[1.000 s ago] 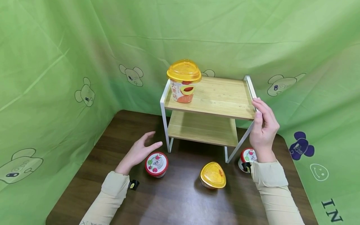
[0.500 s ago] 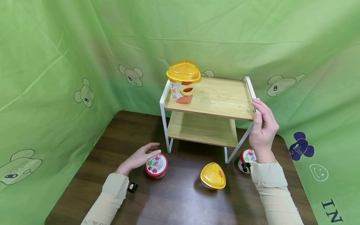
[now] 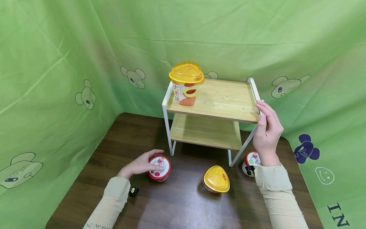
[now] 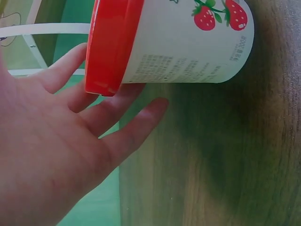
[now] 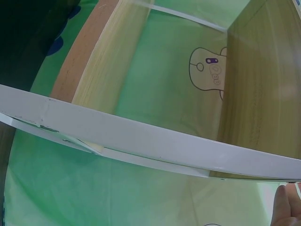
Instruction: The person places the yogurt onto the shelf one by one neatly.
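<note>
One change: left hand now spans left red-lidded cup, fingers loose, ungripped yet; right hand grips shelf.

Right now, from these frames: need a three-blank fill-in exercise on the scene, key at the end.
1. The fruit printed on the tub beside the left hand is the ____.
2. The right hand touches the rack, whose frame is coloured ____.
3. One yellow-lidded cup stands on the rack's ____ shelf.

Missing: strawberry; white; upper.
</note>
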`<state>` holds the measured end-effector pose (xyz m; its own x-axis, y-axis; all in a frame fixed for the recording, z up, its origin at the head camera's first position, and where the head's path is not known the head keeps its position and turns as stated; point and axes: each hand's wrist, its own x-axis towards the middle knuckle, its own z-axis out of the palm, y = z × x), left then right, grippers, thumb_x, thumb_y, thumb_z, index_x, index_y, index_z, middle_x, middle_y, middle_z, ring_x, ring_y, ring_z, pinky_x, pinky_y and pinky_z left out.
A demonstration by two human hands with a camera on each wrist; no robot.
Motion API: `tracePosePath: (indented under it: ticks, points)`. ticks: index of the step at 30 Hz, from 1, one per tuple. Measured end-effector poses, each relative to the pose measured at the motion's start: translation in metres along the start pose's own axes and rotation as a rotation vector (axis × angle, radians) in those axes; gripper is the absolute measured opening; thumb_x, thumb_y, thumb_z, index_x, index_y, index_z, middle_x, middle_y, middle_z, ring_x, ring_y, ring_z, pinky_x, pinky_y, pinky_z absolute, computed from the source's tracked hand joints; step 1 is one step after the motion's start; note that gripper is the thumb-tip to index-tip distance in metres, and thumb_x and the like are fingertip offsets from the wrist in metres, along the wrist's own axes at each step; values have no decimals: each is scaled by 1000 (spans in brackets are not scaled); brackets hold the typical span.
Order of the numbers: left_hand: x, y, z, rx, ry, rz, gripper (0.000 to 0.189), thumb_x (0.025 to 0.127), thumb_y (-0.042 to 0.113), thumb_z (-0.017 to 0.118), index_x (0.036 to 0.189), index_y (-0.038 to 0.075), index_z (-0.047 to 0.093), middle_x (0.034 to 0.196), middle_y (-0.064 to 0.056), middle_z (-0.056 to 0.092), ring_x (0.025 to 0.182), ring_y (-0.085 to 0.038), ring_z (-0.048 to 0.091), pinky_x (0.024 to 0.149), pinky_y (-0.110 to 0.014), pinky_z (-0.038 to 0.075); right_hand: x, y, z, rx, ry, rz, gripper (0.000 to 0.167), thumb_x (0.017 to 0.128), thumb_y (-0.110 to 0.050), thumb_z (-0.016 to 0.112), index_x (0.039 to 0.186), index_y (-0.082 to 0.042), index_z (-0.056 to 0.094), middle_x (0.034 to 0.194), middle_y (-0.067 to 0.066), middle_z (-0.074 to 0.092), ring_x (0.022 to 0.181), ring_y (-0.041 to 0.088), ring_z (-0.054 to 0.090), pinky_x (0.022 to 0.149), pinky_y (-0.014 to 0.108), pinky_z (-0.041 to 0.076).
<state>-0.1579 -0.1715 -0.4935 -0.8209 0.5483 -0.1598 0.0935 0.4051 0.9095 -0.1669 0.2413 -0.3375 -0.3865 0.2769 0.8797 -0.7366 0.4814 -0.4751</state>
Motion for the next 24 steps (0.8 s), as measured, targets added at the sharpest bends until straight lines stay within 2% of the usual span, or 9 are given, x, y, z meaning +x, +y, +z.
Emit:
tracePosePath:
  ticks: [5,8,11,16,19,24]
  points:
    - [-3,0,3,-75,-59,-25,100,74,19,92,155,10,34,124,-11,58,110,-28,55,92,-41,49,0,0,-1,-5,-1,1,34,96,-9,50,110,13,71,117,28,68,122,37,61,108,45,44]
    - [-5,2,6,-84,-80,-26,110,69,16,95,157,14,29,128,-10,56,114,-27,53,98,-43,46,0,0,-1,-7,-4,3,33,96,-9,50,111,13,71,118,28,68,123,35,61,108,45,44]
    - [-8,1,8,-26,-67,-29,117,67,17,96,159,15,25,138,-11,47,121,-27,48,100,-45,43,0,0,-1,-5,-10,5,34,96,-9,50,111,13,71,118,28,68,123,38,60,108,45,44]
    - [-8,1,9,82,-14,-23,122,63,21,98,158,15,22,149,-19,29,126,-31,40,100,-49,42,-1,-1,-1,-2,-12,6,33,96,-9,50,111,13,71,118,28,68,122,42,59,108,45,43]
    - [-7,0,10,101,8,-22,120,63,21,98,155,14,23,148,-22,26,125,-32,39,98,-49,43,0,-1,-1,0,-10,5,33,97,-9,50,111,12,71,118,28,68,122,42,59,108,45,43]
    - [-7,-1,13,98,28,-47,114,62,21,99,150,13,25,143,-20,28,123,-32,39,94,-47,45,0,-1,-1,3,-9,3,33,96,-9,50,111,13,71,118,28,68,121,44,59,108,46,43]
